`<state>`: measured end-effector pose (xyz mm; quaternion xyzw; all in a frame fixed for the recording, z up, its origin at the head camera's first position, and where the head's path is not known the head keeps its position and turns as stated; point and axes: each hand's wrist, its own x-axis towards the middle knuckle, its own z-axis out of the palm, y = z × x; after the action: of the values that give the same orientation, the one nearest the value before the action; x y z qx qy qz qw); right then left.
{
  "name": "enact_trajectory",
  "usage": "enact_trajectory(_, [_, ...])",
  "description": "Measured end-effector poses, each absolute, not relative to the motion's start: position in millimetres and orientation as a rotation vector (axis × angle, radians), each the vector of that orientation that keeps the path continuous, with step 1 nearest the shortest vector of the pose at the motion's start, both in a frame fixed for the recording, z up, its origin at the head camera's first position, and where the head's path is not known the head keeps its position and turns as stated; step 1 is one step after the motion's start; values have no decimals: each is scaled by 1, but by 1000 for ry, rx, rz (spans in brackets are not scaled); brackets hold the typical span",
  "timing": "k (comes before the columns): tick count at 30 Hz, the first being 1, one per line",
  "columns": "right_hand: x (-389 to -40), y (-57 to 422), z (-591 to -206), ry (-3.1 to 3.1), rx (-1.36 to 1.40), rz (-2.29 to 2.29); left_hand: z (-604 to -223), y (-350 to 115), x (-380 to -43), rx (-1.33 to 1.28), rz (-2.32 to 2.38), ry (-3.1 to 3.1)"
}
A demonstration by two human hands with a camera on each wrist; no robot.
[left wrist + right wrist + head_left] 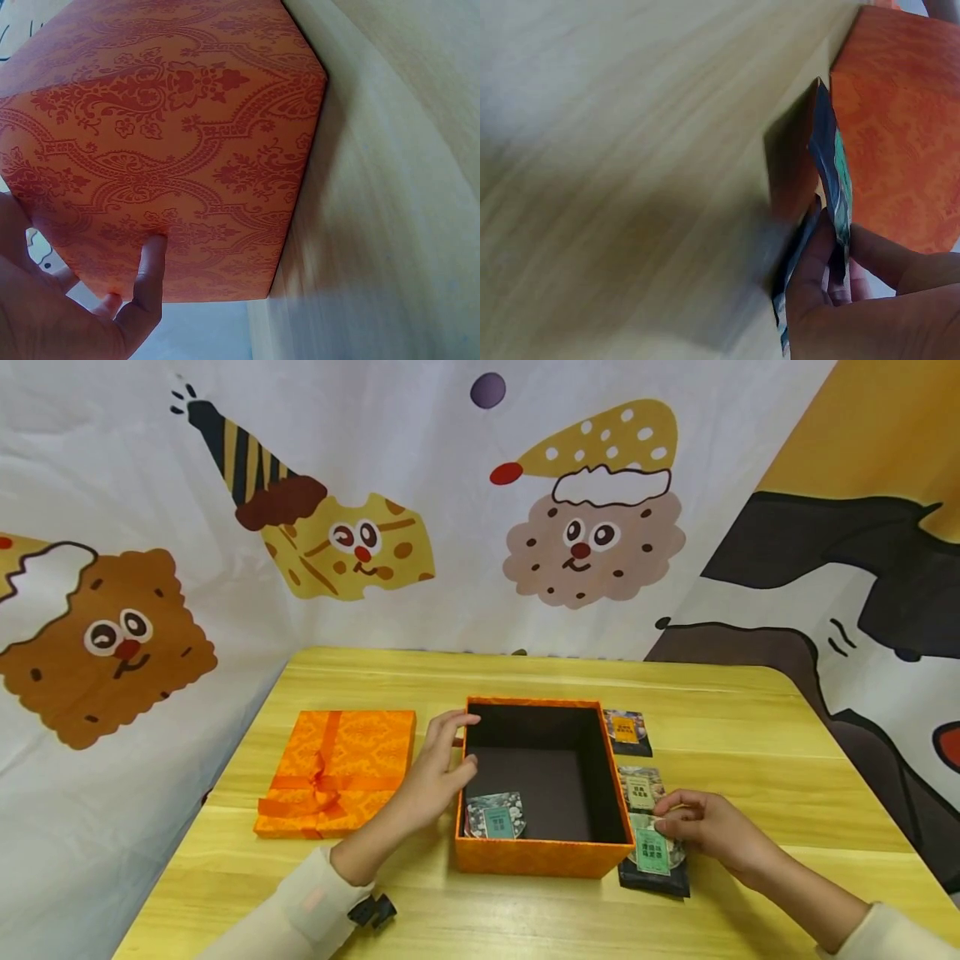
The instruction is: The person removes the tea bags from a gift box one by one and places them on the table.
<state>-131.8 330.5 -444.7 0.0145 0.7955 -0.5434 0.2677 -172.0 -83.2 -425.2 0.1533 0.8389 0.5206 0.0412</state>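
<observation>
An orange patterned box with a dark inside stands lidless on the table. My left hand grips its left wall, thumb and index finger over the rim. In the left wrist view, other fingers press the outer wall. My right hand pinches a flat sachet with a green label by its upper edge, right of the box. The right wrist view shows this sachet tilted up from the table. One sachet with a teal label lies inside the box, at its front left corner.
Beside the box's right wall lie a sachet with a pale label and, farther back, one with an orange label. The orange lid with a ribbon bow lies left of the box. A cartoon-printed cloth hangs behind the wooden table.
</observation>
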Motion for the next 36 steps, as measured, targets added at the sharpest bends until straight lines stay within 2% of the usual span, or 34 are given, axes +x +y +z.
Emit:
enact_trajectory(12, [-120,316,-460,2558,-217,-1119,-428,-84,-172,472,1623,2569])
enact_trajectory(22, [-118,308,-460,2807,-256,-822,-428,-83,-172,482,1627,2583])
enact_trajectory(36, [-122,306,-439,2759,-192,-998,-427,-83,-172,487,1629,2576])
